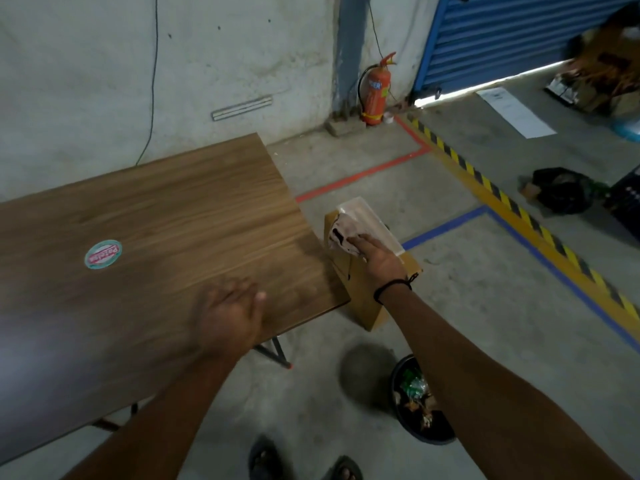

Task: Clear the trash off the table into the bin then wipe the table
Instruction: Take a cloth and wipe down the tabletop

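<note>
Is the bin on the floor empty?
No, the black bin holds crumpled wrappers and other scraps.

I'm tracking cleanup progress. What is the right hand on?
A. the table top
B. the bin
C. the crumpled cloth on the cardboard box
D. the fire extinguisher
C: the right hand touches the crumpled cloth atop the cardboard box, beside the table.

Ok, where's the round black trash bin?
Head view, lower right: the round black trash bin sits on the floor, right of the brown wooden table, under the right forearm.
</note>
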Demonstrator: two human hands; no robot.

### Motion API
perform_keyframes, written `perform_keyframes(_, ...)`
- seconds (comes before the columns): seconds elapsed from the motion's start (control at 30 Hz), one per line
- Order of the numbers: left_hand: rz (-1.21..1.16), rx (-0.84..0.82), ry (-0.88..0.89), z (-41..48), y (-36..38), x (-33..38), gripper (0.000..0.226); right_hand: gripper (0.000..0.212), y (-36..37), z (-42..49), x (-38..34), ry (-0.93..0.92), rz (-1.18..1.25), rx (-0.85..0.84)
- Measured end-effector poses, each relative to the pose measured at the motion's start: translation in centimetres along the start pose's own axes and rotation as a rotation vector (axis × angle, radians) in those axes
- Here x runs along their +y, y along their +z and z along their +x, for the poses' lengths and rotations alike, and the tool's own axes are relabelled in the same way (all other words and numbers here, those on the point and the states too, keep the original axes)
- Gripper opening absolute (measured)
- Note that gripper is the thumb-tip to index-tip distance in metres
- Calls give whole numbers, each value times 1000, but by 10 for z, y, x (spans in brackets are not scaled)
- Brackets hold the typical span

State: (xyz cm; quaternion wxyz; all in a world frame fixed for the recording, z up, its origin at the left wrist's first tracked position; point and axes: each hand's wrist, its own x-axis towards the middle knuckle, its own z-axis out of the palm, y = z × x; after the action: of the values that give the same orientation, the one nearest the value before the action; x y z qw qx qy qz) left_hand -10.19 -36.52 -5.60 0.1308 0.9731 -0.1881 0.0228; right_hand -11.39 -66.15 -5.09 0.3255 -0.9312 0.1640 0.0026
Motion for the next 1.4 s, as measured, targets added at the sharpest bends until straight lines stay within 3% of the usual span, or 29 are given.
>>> perform_keyframes(0.2,-152,-56,217,97,29,89,57,50,3,35,12,34,14,71)
perform_keyframes(0.37,-146,-83,291,171,60,100,66,60,10,76,27,90,4,97)
perform_keyframes(0.63,-5,-180,335,268,83,84,55,66,38,150,47,198,-70,70)
perform_keyframes(0.73,108,-259,332,278,97,76,67,65,50,177,62,243,-134,59)
perform_keyframes(0.9,132,-245,316,278,104,75,80,52,77,233,108,333,-270,25)
perform_keyframes(1.2,63,-203,278,279,109,72,78,38,140,307,174,445,-487,-150)
perform_keyframes(1.4,45,-218,251,279,111,73,76,37,154,309,201,499,-308,-243)
